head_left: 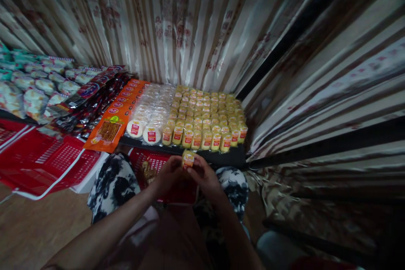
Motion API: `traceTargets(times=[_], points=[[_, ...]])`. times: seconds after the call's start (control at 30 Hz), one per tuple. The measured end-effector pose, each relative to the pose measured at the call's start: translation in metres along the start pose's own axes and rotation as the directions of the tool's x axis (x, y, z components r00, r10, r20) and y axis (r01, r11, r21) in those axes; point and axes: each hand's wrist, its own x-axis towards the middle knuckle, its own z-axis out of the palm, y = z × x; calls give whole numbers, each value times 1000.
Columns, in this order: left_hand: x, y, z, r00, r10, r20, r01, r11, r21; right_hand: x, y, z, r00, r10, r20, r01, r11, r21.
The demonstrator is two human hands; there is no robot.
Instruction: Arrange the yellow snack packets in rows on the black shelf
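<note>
Between my left hand [171,171] and my right hand [203,171] is a small wrapped yellow snack cake [188,159] with an orange and red label. Fingers of both hands close on its sides, in front of the shelf edge. Just beyond stand rows of the same wrapped yellow cakes [206,139], stacked several deep. To their left lie round white wrapped cakes [152,134] with red labels. Under my hands, between my knees, a red plastic basket [155,161] holds some wrapped items that I cannot make out.
An orange snack packet [106,133], dark glossy packets [91,97] and white packaged snacks [44,84] cover the shelf's left part. Red baskets [68,171] stand at the lower left. Printed plastic sheeting [177,21] hangs behind, and a dark metal frame [272,65] rises at the right.
</note>
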Motion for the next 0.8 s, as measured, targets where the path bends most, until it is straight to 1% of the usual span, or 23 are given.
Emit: traceTargets(times=[0.07,0.13,0.2,0.3,0.4,0.47,0.57,0.63,0.7,0.8], points=[[9,4,16,996,82,28,-84,992,97,0,-6,-12,996,-8,-88,5,999,-33],[20,9,33,989,137,48,-144,966,213,1,-10,-26,981,-31,-189,28,999,-17],[29,15,49,986,159,45,-165,921,354,3,-12,-43,956,-69,-286,66,998,-21],[42,24,73,978,204,34,-191,828,527,7,-12,-72,899,-132,-417,81,987,-136],[51,30,97,961,248,123,-273,771,575,10,-10,-98,834,-212,-509,62,954,-295],[56,30,110,953,241,185,-304,767,566,13,-7,-110,784,-271,-559,31,916,-400],[64,26,126,953,183,240,-288,787,545,19,-3,-117,725,-343,-598,-60,833,-550],[69,23,133,952,146,267,-273,798,538,22,-5,-114,703,-383,-599,-123,764,-633],[72,20,135,954,113,277,-250,807,534,25,-8,-109,682,-419,-599,-167,708,-686],[79,16,135,965,54,257,-188,823,536,31,-15,-103,643,-471,-604,-213,648,-732]])
